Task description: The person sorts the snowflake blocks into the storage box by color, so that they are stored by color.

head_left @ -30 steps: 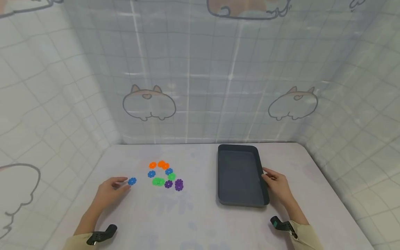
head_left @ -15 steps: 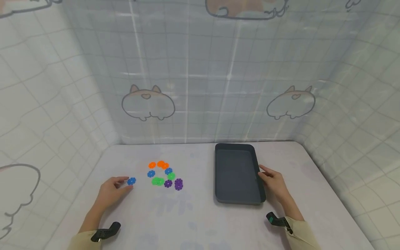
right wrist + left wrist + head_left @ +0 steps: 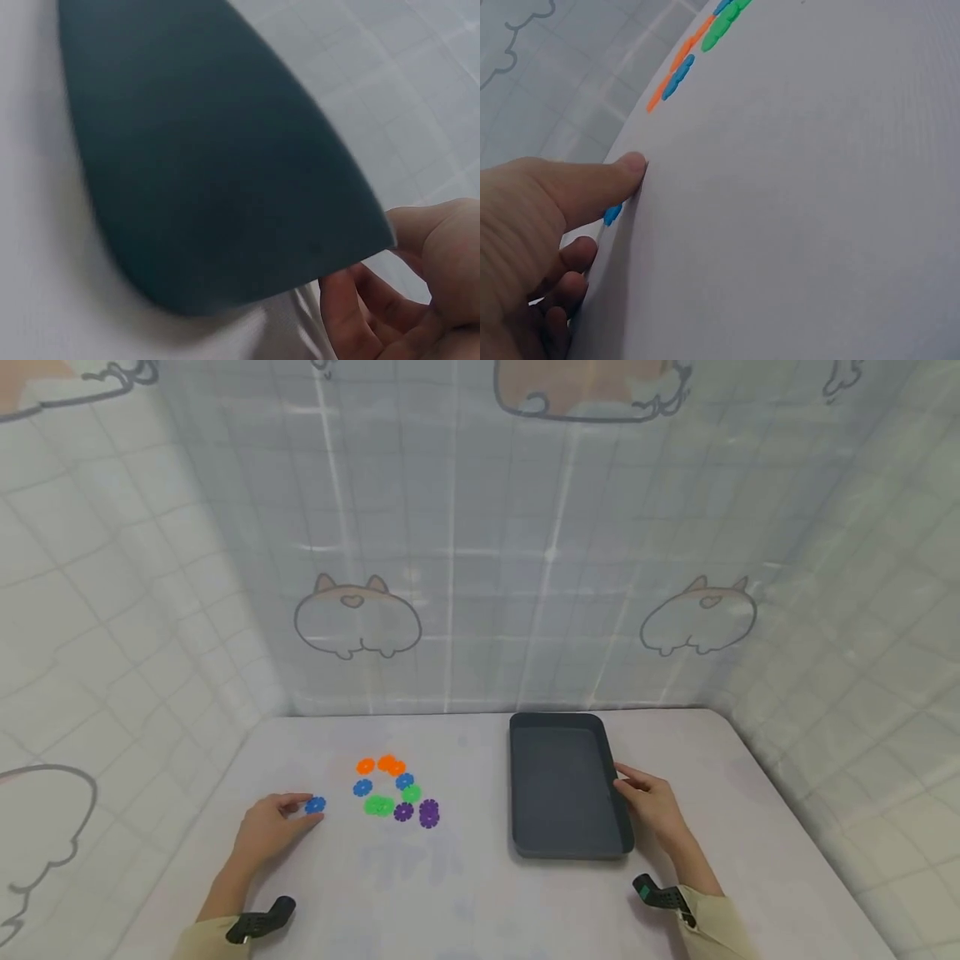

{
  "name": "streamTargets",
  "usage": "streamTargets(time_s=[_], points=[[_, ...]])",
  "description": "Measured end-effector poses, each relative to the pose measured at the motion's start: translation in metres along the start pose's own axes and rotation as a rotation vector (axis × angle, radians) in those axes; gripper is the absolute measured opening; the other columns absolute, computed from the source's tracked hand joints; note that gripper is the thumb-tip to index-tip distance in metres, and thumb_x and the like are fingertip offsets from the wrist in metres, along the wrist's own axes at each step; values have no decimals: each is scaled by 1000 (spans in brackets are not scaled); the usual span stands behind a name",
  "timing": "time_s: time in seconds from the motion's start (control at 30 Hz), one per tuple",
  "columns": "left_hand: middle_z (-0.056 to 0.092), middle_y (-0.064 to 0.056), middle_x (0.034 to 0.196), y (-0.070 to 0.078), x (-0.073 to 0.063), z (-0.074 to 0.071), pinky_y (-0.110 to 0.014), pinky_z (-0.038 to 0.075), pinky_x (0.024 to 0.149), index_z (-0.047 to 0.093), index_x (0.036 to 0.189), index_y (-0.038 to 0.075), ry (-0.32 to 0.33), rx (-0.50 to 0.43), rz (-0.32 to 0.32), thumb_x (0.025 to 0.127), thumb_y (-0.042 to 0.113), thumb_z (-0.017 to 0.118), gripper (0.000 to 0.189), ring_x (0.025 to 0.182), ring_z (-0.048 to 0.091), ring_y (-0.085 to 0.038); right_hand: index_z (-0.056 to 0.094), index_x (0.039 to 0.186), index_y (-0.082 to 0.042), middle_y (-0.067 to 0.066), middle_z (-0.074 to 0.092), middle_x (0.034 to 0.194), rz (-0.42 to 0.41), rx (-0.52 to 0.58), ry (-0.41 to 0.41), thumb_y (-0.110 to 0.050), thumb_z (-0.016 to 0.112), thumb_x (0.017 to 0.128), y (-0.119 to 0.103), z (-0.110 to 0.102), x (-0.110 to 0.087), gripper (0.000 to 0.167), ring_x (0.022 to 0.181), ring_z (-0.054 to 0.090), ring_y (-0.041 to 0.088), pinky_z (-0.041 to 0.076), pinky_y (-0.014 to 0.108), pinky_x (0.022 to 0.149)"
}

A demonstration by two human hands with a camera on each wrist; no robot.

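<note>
- The left hand [image 3: 266, 833] has thumb and forefinger on either side of a blue disc [image 3: 316, 805]; whether they press on it I cannot tell.
- That disc lies flat on the white table [image 3: 480, 897], apart from the rest. It looks like light, stiff, notched plastic, possibly slick; opposite edges seem the best hold.
- Orange discs [image 3: 365, 766], two more blue discs [image 3: 362, 787], green discs [image 3: 379, 806] and purple discs [image 3: 403, 812] form a loose ring between it and the tray, some overlapping.
- The dark tray [image 3: 566, 793] sits right of them, probably rigid and fairly light; its raised rim gives the natural hold, though its wall could block low sideways moves.
- The right hand [image 3: 654, 806] pinches the tray's right rim.
</note>
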State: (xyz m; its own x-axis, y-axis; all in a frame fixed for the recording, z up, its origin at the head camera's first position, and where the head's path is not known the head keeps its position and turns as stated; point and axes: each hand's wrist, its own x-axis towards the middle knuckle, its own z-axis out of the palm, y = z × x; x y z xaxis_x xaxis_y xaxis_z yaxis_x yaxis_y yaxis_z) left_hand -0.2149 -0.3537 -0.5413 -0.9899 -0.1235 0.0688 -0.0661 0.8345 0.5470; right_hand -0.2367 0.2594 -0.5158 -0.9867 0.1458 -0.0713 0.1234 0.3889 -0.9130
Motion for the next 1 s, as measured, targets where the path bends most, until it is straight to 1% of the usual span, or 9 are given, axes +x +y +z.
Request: streamTargets(time_s=[0.13,0.33,0.4,0.5,0.57,0.63,0.73,0.83,1.0], points=[[66,-21,105,0,1,2,-51,49,76,71,111,1,7,6,-26,77,45,80,55,95,59,-37,58,135,-7,16,64,110,-6,2,1,-20,65,95,0,1,0,43,75,55,19,49,27,59],[68,-21,104,4,1,1,-52,50,77,71,107,-1,51,-7,-14,75,39,83,52,96,60,-40,62,131,-7,13,63,104,-6,25,11,-17,65,94,-1,3,2,38,72,53,18,48,27,57],[69,-18,99,6,1,0,-49,51,73,72,107,0,59,-27,-17,76,33,83,47,91,62,-37,62,130,-6,13,63,104,-4,34,10,-16,65,94,-1,3,2,38,73,54,18,48,27,58],[69,-11,92,9,2,-1,-39,50,68,73,107,3,44,-77,-33,78,31,82,41,84,62,-29,62,130,-5,13,63,104,-3,33,12,-16,65,95,-1,4,2,37,74,53,18,48,27,58],[69,-8,92,11,3,-1,-33,48,66,73,108,6,29,-125,-56,81,31,80,37,85,60,-24,62,130,-5,13,62,105,-1,33,10,-16,65,95,-1,4,2,37,75,53,18,48,26,59],[69,-9,96,16,3,-1,-28,49,66,73,110,5,22,-206,-85,84,33,78,38,85,59,-21,62,130,-5,13,62,105,1,34,7,-16,64,95,-1,4,2,37,75,53,19,48,27,59],[67,-12,105,32,6,0,-21,51,67,71,115,2,17,-354,-134,86,34,75,43,87,59,-19,62,130,-6,13,61,106,1,27,2,-17,64,95,-1,4,2,37,76,54,19,48,27,59],[65,-14,108,54,10,4,-17,53,69,67,120,-1,6,-511,-178,87,31,74,46,85,63,-15,62,131,-6,14,61,107,-2,22,1,-18,63,96,-2,3,4,37,74,54,19,48,28,59],[66,-14,109,95,19,22,-20,54,74,66,120,-2,-12,-669,-181,88,27,74,44,85,67,-14,62,130,-6,13,61,105,18,27,1,-17,64,95,-2,4,4,37,71,53,19,47,28,57]])
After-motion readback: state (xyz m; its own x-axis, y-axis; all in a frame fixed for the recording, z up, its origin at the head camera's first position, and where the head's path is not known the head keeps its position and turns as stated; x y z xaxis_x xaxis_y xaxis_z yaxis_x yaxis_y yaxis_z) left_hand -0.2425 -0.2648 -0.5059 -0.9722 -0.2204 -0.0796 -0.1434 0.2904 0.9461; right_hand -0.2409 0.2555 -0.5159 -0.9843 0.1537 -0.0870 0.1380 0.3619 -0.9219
